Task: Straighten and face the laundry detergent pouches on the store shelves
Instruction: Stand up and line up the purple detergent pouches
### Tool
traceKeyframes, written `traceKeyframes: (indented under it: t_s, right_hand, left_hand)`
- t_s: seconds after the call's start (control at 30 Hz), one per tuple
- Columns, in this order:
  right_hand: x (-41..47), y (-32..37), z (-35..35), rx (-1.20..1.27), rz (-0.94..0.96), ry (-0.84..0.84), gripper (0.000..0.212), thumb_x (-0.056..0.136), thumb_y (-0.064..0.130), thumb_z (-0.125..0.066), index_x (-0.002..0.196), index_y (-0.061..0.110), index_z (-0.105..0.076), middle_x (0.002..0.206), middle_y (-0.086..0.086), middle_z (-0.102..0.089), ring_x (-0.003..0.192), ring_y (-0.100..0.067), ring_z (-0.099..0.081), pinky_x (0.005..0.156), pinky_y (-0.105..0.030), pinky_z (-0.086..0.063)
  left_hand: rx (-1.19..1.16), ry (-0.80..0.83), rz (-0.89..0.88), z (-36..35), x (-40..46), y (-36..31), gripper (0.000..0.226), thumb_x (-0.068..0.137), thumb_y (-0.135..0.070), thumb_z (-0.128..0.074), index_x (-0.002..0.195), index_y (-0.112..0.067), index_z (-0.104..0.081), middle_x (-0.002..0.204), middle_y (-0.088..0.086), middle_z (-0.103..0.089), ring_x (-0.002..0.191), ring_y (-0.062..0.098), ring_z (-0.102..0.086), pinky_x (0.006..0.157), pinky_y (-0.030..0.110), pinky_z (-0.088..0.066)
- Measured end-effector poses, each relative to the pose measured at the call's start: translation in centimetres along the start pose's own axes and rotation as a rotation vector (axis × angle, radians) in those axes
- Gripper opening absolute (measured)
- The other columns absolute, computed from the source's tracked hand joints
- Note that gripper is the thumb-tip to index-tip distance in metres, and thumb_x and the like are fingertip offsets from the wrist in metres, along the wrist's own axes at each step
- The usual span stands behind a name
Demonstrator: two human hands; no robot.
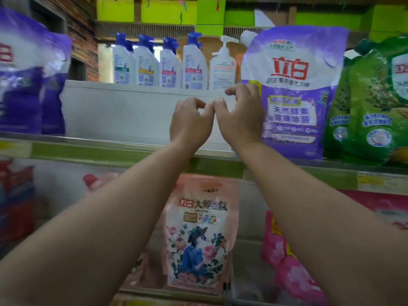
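Note:
A purple and white detergent pouch (pixel 293 91) stands upright and faces front on the upper shelf (pixel 106 149). My right hand (pixel 239 113) is raised just left of it and overlaps its left edge, fingers curled, holding nothing. My left hand (pixel 191 120) is beside it, fingers also curled and empty; the two hands touch at the fingertips. Green pouches (pixel 371 102) stand to the right of the purple one. More purple pouches (pixel 28 80) stand at the far left, blurred. On the lower shelf a pink floral pouch (pixel 201 235) stands upright between my forearms.
A bare gap of the upper shelf lies between the left purple pouches and my hands. White spray bottles (pixel 159 65) and a pump bottle (pixel 223 65) line a ledge behind. A magenta pouch (pixel 284 257) leans at lower right; red packs (pixel 17 199) sit at lower left.

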State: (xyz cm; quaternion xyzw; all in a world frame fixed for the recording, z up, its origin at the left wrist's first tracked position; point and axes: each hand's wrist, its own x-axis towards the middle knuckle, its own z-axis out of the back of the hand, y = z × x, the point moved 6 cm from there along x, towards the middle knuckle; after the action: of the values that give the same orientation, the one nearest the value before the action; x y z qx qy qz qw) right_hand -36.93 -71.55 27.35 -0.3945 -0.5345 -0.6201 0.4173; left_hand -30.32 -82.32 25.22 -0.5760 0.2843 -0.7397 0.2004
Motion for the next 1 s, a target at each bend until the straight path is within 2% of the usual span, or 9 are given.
traceKeyframes:
  t_s: [0.17,0.33,0.5,0.7,0.9,1.0]
  right_hand:
    - [-0.9,3.6,-4.6,0.107,-0.011,0.083,0.024,0.084,0.025,-0.060,0.103,0.011,-0.061,0.110,-0.003,-0.055,0.101,-0.022,-0.055,0.090,-0.045,-0.043]
    - [-2.2,7.4,-10.1,0.160,-0.047,0.191,0.028,0.086,0.030,-0.059,0.108,0.013,-0.058,0.108,0.001,-0.049,0.102,-0.020,-0.054,0.093,-0.044,-0.043]
    - [-3.6,12.1,-15.5,0.224,-0.068,0.261,0.029,0.088,0.031,-0.057,0.111,0.013,-0.055,0.113,-0.001,-0.049,0.101,-0.019,-0.053,0.094,-0.044,-0.043]
    - [-5.0,17.1,-20.6,0.258,-0.090,0.338,0.032,0.088,0.037,-0.057,0.112,0.015,-0.053,0.108,0.003,-0.044,0.105,-0.018,-0.051,0.097,-0.042,-0.041]
    - [-6.0,20.0,-24.5,0.292,-0.112,0.386,0.041,0.087,0.042,-0.059,0.115,0.014,-0.051,0.112,0.000,-0.045,0.099,-0.016,-0.049,0.091,-0.033,-0.042]
    - [-6.0,20.6,-26.4,0.294,-0.121,0.440,0.049,0.086,0.046,-0.059,0.120,0.013,-0.050,0.123,-0.003,-0.047,0.102,-0.017,-0.049,0.092,-0.032,-0.041]
  left_hand:
    - [0.050,-0.057,0.016,4.9,1.5,2.9,0.029,0.093,-0.041,-0.048,0.102,-0.018,-0.062,0.111,0.003,-0.062,0.095,0.015,-0.056,0.074,0.029,-0.039]
    - [0.115,-0.111,0.039,10.6,3.1,6.8,0.020,0.093,-0.040,-0.049,0.095,-0.022,-0.057,0.111,0.004,-0.062,0.092,0.015,-0.055,0.073,0.028,-0.036]
    - [0.170,-0.146,0.062,16.5,4.6,10.5,0.032,0.093,-0.041,-0.049,0.107,-0.014,-0.062,0.114,0.006,-0.061,0.096,0.015,-0.056,0.075,0.029,-0.039]
    - [0.168,-0.215,0.073,23.2,5.5,14.1,0.039,0.090,-0.042,-0.054,0.119,-0.015,-0.051,0.118,0.005,-0.055,0.104,0.018,-0.055,0.087,0.039,-0.049]
    - [0.230,-0.304,0.079,28.6,6.8,17.5,0.038,0.091,-0.042,-0.055,0.119,-0.015,-0.051,0.116,0.002,-0.049,0.101,0.014,-0.051,0.076,0.027,-0.050]
    - [0.246,-0.313,0.155,30.2,7.8,19.4,0.042,0.090,-0.044,-0.056,0.121,-0.015,-0.052,0.124,0.006,-0.043,0.111,0.024,-0.052,0.089,0.039,-0.051]
